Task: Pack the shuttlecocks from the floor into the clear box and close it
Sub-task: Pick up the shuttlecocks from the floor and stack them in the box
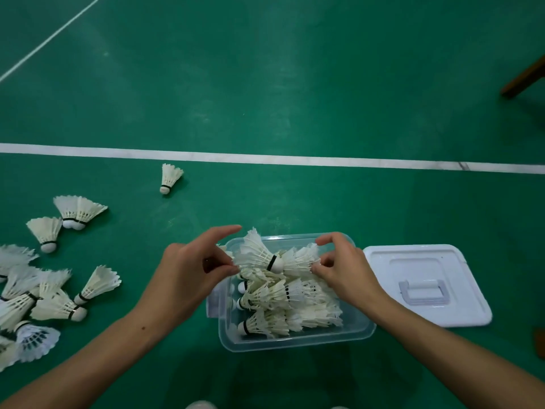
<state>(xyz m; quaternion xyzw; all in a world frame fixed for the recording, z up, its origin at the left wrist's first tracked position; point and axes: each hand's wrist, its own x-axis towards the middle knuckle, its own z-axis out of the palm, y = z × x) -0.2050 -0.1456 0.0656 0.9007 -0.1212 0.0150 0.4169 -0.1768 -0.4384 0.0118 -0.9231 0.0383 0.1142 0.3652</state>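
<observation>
White shuttlecocks (259,255) pinched by both hands (left (188,273), right (339,267)) over clear box (295,340), no readable writing

White shuttlecocks (259,255), green floor (265,84), white lines (265,158).

The clear box (295,340) is heaped above its rim with shuttlecocks (280,293); bare floor (265,98) is left beyond, hemmed by lid (427,284) and loose pile (44,290).

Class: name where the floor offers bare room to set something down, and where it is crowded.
Bare green floor lies between the white line and the clear box, beside the lone shuttlecock. More lies beyond the line. Crowded: the shuttlecock pile at left; the lid at right.
</observation>
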